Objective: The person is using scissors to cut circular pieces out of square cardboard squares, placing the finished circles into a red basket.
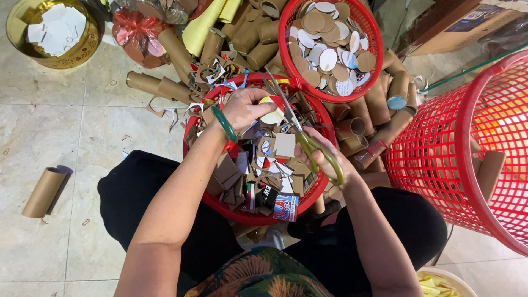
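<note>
While hands snip, round card disc (272, 113), steel scissors (297, 132).

A: Views?
B: One, head-worn, looking steeply down, close over the lap and red basket (250, 212).
A: Facing?
B: Forward across the tile floor (49, 115). No second view.

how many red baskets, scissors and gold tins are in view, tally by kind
red baskets: 3 (scrap basket under the hands, disc basket, tall basket)
scissors: 1, in the right hand
gold tin: 1
total: 5
The left hand holds a round cutout.
</note>
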